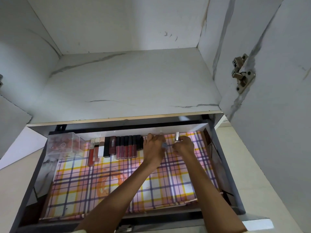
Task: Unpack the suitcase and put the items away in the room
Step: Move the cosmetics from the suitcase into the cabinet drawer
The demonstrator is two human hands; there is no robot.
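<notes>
Right hand (184,145) grips a silver tube (177,136) in the drawer (226,167); left hand (154,147) is curled, can't tell on what.

shelf (126,81): white marble-look | hinge (242,74): metal, on right door (277,98) | liner (101,182): plaid, stained orange

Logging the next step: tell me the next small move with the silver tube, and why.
Probably set the silver tube down at the right end of the lip-product row. The right hand pinches it upright by the drawer back, where that row already lines up, and plaid liner shows bare there.
</notes>
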